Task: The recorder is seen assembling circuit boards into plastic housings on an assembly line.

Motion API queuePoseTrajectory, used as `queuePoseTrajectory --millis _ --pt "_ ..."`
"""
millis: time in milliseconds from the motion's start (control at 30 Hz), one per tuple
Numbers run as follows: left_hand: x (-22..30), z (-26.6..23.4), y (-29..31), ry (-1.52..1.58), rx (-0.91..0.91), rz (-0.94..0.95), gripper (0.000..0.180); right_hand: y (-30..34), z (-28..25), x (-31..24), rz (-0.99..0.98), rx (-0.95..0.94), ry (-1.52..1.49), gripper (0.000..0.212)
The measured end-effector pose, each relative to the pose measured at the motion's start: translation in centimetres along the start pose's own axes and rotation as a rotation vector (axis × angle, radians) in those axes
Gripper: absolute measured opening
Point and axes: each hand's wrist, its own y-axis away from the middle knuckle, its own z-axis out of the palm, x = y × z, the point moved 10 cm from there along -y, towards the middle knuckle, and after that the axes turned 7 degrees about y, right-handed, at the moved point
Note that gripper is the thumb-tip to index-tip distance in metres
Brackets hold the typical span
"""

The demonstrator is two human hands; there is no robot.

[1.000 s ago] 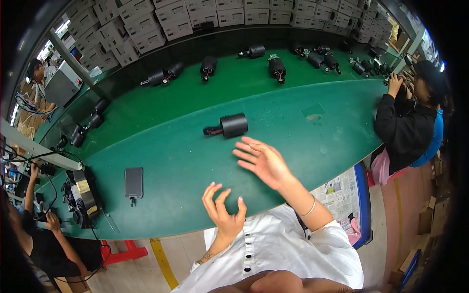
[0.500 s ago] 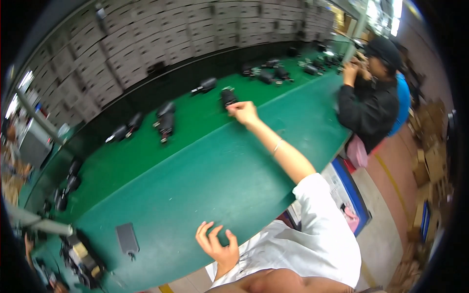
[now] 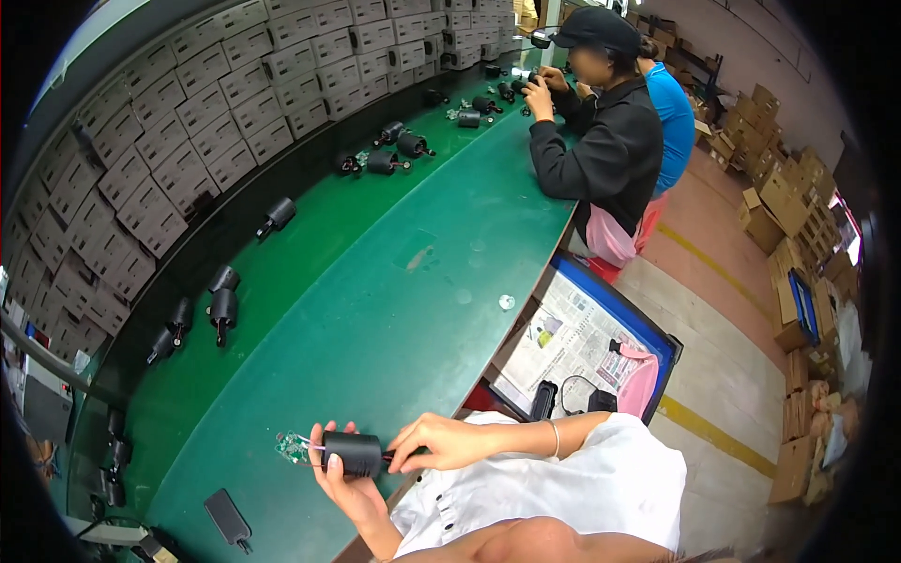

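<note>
A long, smooth green table [image 3: 375, 328] holds a flat dark-grey rectangle [image 3: 225, 515] and a small white lump [image 3: 507, 302]. On the brighter green strip [image 3: 270, 281] along its back lie many black can-shaped parts [image 3: 222, 305].

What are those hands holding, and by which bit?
A black cylinder. The left hand holds it near the end with the green circuit board; the right hand pinches the narrow dark piece at the other end.
</note>
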Motion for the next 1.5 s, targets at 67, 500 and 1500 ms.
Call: queuePoseTrajectory --millis 67,500,1500 --pt "-0.4 0.3 0.6 -0.006 -0.003 -0.032 0.058 0.7 -0.3 -0.4 -0.096 -0.112 -0.047 0.022" --pt "-4.2 5.8 3.6 0.021 -0.544 -0.421 0.061 -4.4 -5.2 2.1 -0.102 0.085 -0.575 0.014" --pt "-4.3 5.3 6.1 -0.28 -0.612 -0.387 0.052 -5.6 -2.2 1.6 0.013 -0.275 0.426 0.027"
